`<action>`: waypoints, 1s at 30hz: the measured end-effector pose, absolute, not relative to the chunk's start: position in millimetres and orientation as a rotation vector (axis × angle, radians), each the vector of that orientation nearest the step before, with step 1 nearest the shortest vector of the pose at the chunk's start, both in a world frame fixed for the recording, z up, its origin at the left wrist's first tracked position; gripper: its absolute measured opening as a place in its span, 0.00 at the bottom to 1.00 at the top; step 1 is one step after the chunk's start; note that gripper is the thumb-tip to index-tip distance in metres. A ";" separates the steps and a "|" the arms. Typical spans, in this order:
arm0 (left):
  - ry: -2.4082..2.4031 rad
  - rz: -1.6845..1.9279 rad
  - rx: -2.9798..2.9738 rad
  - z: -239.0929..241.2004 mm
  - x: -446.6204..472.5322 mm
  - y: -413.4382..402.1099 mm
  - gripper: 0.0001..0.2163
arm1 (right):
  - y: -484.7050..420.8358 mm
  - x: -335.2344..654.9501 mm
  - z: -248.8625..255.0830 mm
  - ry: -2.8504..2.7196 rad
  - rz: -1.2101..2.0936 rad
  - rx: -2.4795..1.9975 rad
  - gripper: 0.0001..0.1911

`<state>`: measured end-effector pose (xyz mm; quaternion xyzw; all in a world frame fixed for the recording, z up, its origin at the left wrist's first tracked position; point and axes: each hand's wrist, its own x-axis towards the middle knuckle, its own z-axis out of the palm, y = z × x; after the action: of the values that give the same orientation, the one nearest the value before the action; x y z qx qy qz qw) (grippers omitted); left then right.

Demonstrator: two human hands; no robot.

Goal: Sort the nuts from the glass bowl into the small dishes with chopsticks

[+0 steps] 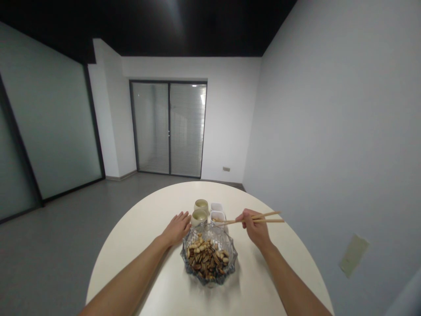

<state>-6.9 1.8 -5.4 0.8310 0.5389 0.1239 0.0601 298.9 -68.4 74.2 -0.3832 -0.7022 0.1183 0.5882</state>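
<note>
My right hand (255, 227) is shut on a pair of wooden chopsticks (259, 220), whose tips reach into a small white square dish (217, 217) holding a few nuts. Behind that dish stands a second white dish (216, 206). My left hand (177, 228) rests open and palm down on the tabletop, nearest to a cut-glass bowl (208, 256) piled with sunflower seeds and peanuts. Just beyond my left fingers are two small cream-coloured cups (199, 217) (201, 205) holding pale liquid. Neither hand touches the bowl.
The round cream table (253, 281) ends in a curved edge on all sides. Grey floor (66, 228) surrounds it. A frosted glass wall (55, 123) stands left, a glass door (169, 127) with blinds ahead, and a white wall (329, 131) right.
</note>
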 end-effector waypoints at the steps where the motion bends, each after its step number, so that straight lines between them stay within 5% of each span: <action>1: 1.632 0.373 2.516 -5.2 -6.4 1.8 0.24 | -69.6 297.7 74.6 -1.672 0.291 -0.883 0.32; 30: 1.633 0.361 2.498 -3.5 -4.7 1.8 0.23 | -73.8 298.8 79.2 -2.016 0.330 -0.866 0.29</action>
<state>-4.7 1.8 -3.5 0.8290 0.5421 0.1198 0.0677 298.8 -73.8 79.2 -0.3494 -0.8137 0.1330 0.4450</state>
